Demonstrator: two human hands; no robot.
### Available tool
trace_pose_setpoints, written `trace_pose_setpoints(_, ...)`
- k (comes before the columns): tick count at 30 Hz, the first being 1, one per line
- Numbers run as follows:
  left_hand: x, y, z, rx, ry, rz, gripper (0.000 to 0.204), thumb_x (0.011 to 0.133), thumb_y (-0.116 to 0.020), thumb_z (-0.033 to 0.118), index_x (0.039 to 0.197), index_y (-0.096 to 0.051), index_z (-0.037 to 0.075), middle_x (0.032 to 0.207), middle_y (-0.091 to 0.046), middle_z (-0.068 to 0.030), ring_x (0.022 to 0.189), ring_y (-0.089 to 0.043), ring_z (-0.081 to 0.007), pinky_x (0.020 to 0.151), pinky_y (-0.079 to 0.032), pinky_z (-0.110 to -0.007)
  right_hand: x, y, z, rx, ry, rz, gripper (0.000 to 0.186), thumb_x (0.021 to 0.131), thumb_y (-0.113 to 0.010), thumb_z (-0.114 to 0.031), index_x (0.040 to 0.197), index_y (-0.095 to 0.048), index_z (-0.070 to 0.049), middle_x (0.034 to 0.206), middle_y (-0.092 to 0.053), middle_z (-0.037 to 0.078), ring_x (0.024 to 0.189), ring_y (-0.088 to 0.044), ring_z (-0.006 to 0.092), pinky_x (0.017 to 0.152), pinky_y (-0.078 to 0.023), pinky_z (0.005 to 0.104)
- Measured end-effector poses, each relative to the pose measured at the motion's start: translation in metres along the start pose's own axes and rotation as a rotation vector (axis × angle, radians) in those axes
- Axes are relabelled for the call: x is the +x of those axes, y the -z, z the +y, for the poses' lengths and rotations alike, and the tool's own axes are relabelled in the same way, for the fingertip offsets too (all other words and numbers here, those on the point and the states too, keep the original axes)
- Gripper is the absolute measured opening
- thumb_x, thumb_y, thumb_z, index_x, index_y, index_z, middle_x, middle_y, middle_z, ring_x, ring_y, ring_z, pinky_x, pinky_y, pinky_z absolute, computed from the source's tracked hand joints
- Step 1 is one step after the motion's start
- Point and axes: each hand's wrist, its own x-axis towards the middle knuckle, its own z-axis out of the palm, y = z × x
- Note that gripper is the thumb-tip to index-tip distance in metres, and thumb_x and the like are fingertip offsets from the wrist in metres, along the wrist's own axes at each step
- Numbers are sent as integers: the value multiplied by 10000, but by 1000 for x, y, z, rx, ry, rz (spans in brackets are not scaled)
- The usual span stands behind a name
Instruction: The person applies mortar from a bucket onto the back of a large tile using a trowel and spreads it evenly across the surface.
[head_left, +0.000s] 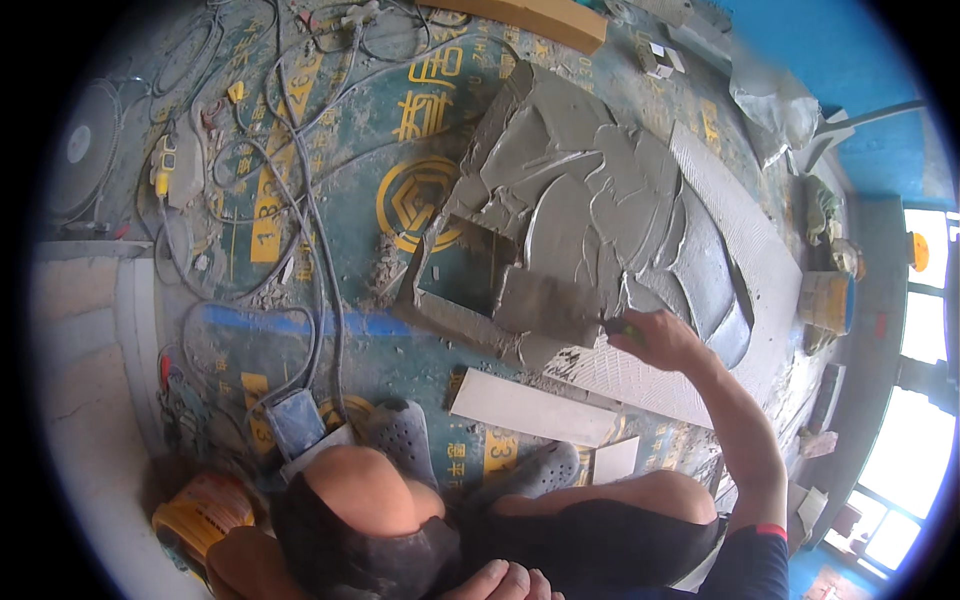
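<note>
My right hand [645, 335] is closed round the handle of a trowel, whose blurred, mortar-coated blade [548, 305] rests on a broad patch of wet grey mortar [575, 190]. The mortar has thick swirls and a rectangular gap at its left showing the green floor sheet. A large pale tile [760, 290] with ridged mortar on it extends along the right and lower side of the patch. My left hand [510, 585] shows only curled fingers at the bottom edge, by my bent knee; whatever they hold, if anything, is hidden.
Tangled cables [310, 220], a blue box [292, 427] and a round machine [80, 145] occupy the left. A narrow tile [530, 405] lies before my feet. An orange bucket [200, 510] is at lower left, another bucket [828, 300] by the right wall, cardboard [520, 18] at the back.
</note>
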Motion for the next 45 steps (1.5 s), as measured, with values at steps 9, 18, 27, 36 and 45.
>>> trace_pose_setpoints(9,5,1,3,15,15,-4,420,849,-536,226,1160,-581,-53,1106,-601,-222,1043,-589,-341,959,-474,-457,5,2,25,135,-67,414,392,955,-627,-433,956,-605,-41,758,-673,171,717,-643,401,663,-509,463)
trace_pose_setpoints(18,10,-14,7,-2,48,23,406,843,-540,205,1149,-592,-57,1107,-611,-229,1021,-605,-341,942,-488,-456,-15,-12,-2,573,-338,282,438,1022,-500,-419,889,-539,-3,648,-578,133,575,-577,235,605,-467,409)
trace_pose_setpoints(27,19,-20,7,-41,71,51,397,845,-542,207,1137,-597,-57,1104,-615,-235,1019,-611,-349,939,-493,-465,18,-10,-30,344,-187,288,483,1015,-502,-452,944,-540,24,797,-620,311,831,-587,521,709,-457,536)
trace_pose_setpoints(36,19,-19,7,-42,107,57,387,846,-545,214,1132,-602,-41,1109,-620,-224,1031,-616,-339,958,-493,-456,-43,-72,-34,424,-280,126,411,1016,-518,-422,1011,-534,-11,803,-632,323,867,-600,546,713,-474,566)
trace_pose_setpoints(45,25,-15,7,-47,108,11,393,843,-550,215,1150,-600,-26,1124,-623,-213,1037,-618,-332,962,-500,-449,-33,-68,32,269,-378,618,390,1008,-546,-386,931,-548,-3,744,-624,296,706,-621,501,571,-481,506)
